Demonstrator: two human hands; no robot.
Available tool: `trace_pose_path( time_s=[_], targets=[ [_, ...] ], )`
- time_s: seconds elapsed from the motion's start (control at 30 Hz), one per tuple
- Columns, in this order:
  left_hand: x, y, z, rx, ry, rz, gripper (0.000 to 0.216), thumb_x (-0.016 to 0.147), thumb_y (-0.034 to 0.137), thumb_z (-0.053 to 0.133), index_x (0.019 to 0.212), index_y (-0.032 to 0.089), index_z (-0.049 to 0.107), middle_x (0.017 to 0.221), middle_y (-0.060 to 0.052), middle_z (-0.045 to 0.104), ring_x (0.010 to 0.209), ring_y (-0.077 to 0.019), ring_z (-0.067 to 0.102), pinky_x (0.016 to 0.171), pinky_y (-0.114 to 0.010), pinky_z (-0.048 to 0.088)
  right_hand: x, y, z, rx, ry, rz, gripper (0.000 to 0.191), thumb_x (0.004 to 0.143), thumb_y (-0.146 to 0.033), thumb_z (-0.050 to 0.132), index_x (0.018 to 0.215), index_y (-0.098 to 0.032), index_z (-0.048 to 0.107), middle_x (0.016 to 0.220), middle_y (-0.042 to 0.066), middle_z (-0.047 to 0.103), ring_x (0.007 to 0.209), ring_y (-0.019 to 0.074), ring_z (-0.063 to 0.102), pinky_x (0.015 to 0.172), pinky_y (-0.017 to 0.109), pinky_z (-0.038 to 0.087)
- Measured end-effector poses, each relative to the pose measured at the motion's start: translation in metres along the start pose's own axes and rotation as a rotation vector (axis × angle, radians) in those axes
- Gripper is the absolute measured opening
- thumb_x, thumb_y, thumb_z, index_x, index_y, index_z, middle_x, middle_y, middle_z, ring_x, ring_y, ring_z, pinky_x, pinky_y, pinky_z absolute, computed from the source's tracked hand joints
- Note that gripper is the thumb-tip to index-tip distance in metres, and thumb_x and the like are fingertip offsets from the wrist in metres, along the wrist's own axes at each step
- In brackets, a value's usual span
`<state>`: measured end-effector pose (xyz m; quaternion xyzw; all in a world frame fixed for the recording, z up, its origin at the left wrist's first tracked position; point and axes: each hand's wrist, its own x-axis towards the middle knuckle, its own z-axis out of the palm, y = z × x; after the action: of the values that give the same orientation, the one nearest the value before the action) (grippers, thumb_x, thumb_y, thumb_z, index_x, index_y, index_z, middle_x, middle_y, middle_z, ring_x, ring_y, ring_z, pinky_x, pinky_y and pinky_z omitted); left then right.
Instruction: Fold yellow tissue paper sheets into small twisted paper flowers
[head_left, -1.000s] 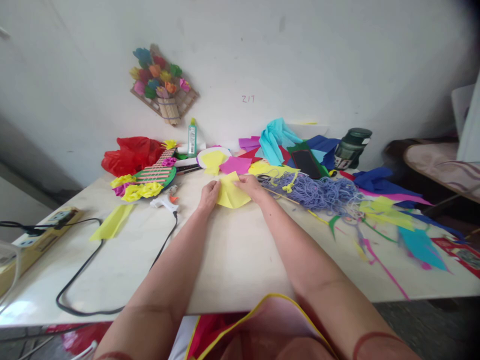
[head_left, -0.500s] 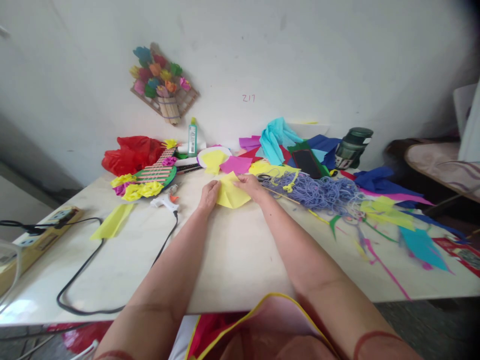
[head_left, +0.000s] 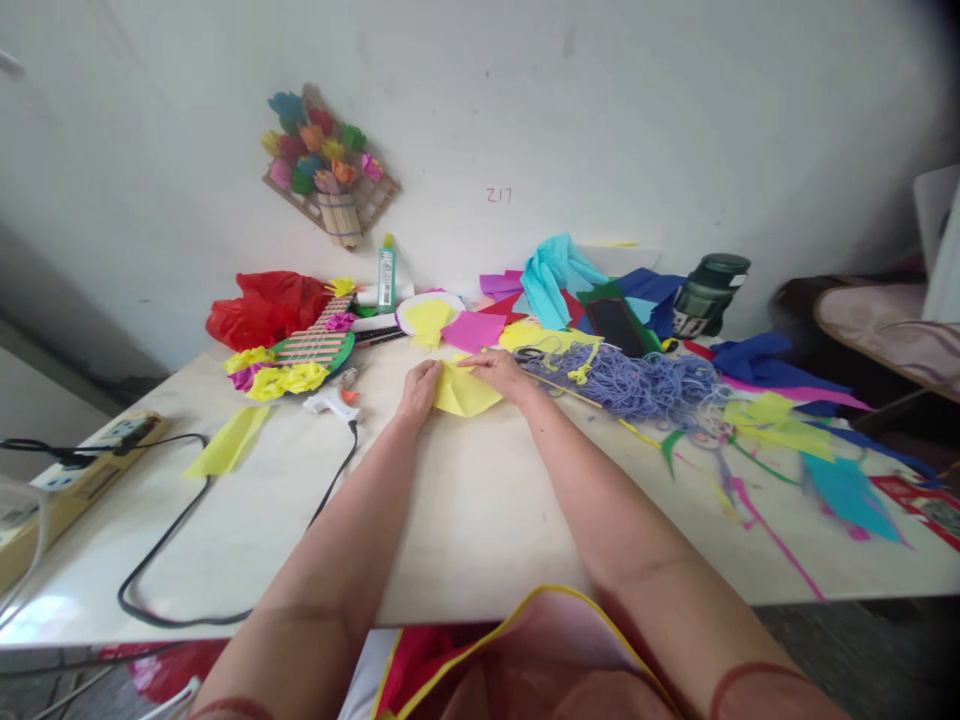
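A piece of yellow crepe paper (head_left: 466,392) is held between my two hands, over the middle of the table. My left hand (head_left: 420,388) grips its left edge, fingers closed. At the upper right edge my right hand (head_left: 496,374) pinches the paper, where the top looks folded over. Just beyond them lie a magenta paper piece (head_left: 474,331) and a white round plate (head_left: 406,318) with yellow paper on it. A thin wooden stick (head_left: 566,391) lies right of my right hand, beside a tangle of purple yarn (head_left: 637,385).
A white glue gun (head_left: 331,403) with a black cord lies to the left, near a decorated guitar-shaped craft (head_left: 311,350). A power strip (head_left: 82,480) sits at the left edge. A phone (head_left: 615,326), a dark green jar (head_left: 709,295) and paper scraps (head_left: 851,495) occupy the right.
My right hand's fingers have moved left across the paper's top edge, and the upper corner that stood up is now folded down. My left hand stays in place.
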<state>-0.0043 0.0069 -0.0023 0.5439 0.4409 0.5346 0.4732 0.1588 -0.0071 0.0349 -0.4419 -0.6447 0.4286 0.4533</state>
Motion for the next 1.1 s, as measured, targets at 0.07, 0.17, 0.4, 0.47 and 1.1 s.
trace_pose_path(
  time_s=[0.07,0.17,0.4,0.47,1.1],
  targets=[
    [-0.0004,0.0006,0.0004,-0.029,-0.006,-0.005,0.025,0.069,0.04,0.055,0.068,0.015,0.052,0.051,0.002,0.051,0.045,-0.0104,0.046,0.042,-0.022,0.032,-0.0005,-0.0007,-0.0004,-0.06,-0.005,-0.019,0.028,0.066,-0.008,0.05,0.083,-0.017,0.071,0.089,0.004,0.068,0.076,0.014,0.061,0.071,0.026,0.047],
    [-0.001,0.0015,0.0011,-0.051,-0.006,-0.013,0.025,0.068,0.039,0.056,0.065,0.015,0.05,0.051,0.002,0.05,0.044,-0.0098,0.045,0.042,-0.021,0.032,0.0004,0.0001,-0.0001,-0.155,-0.008,-0.048,0.029,0.066,-0.007,0.05,0.083,-0.018,0.071,0.09,0.004,0.069,0.081,0.0147,0.061,0.074,0.026,0.046],
    [-0.0013,0.0013,0.0011,-0.048,-0.006,-0.007,0.024,0.068,0.038,0.056,0.064,0.016,0.049,0.051,0.003,0.049,0.043,-0.0093,0.045,0.042,-0.021,0.032,0.0041,0.0054,0.0013,-0.267,-0.024,-0.117,0.031,0.067,-0.006,0.048,0.084,-0.018,0.071,0.089,0.004,0.069,0.083,0.0155,0.062,0.075,0.026,0.047],
    [-0.0007,0.0005,0.0005,-0.051,-0.006,-0.002,0.024,0.068,0.038,0.056,0.063,0.016,0.048,0.05,0.003,0.048,0.043,-0.0092,0.044,0.041,-0.021,0.031,0.0044,0.0054,0.0016,-0.296,-0.021,-0.124,0.032,0.067,-0.005,0.048,0.084,-0.017,0.071,0.088,0.005,0.069,0.082,0.016,0.063,0.075,0.026,0.048],
    [-0.0048,0.0043,0.0035,0.047,-0.017,0.008,0.033,0.065,0.047,0.06,0.064,0.015,0.052,0.048,0.004,0.048,0.042,-0.0083,0.043,0.04,-0.019,0.028,0.0017,0.0035,-0.0023,-0.288,-0.053,-0.217,0.026,0.07,-0.013,0.047,0.077,-0.018,0.072,0.078,0.002,0.069,0.081,0.0152,0.06,0.075,0.025,0.044]
  ],
)
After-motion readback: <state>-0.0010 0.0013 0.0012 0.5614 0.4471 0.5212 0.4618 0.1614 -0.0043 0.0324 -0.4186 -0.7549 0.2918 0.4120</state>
